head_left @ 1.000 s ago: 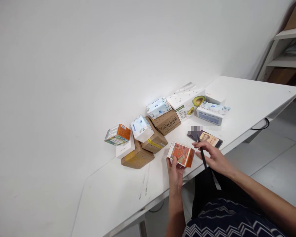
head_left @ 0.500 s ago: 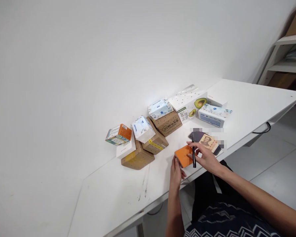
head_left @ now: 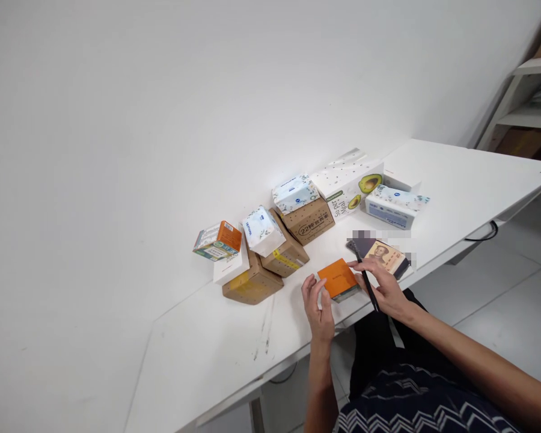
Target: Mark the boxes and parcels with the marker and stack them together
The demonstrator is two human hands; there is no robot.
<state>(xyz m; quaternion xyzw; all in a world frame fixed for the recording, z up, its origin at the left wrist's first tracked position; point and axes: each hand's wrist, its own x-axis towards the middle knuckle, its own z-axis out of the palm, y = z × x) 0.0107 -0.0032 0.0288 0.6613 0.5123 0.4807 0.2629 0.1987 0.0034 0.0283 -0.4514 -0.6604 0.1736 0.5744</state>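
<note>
A small orange box [head_left: 339,279] lies flat on the white table [head_left: 455,186] near its front edge. My left hand [head_left: 318,305] curls around the box's near left corner, fingers touching it. My right hand [head_left: 383,282] rests against the box's right side and grips a black pen [head_left: 368,281] that slants across the fingers. Just behind my right hand lies a dark phone [head_left: 381,255] with a picture card on it.
Along the wall stand brown cartons [head_left: 252,284], tissue packs [head_left: 262,230], an orange-topped box [head_left: 217,239], an avocado-printed carton [head_left: 349,186] and a blue-white pack [head_left: 394,206]. A shelf unit [head_left: 527,96] stands at the far right. A cable [head_left: 482,231] hangs off the table's edge.
The box was held up showing a pictured face; it has been turned over and laid flat with its orange face up. Both hands stayed on it, the pen still in the right.
</note>
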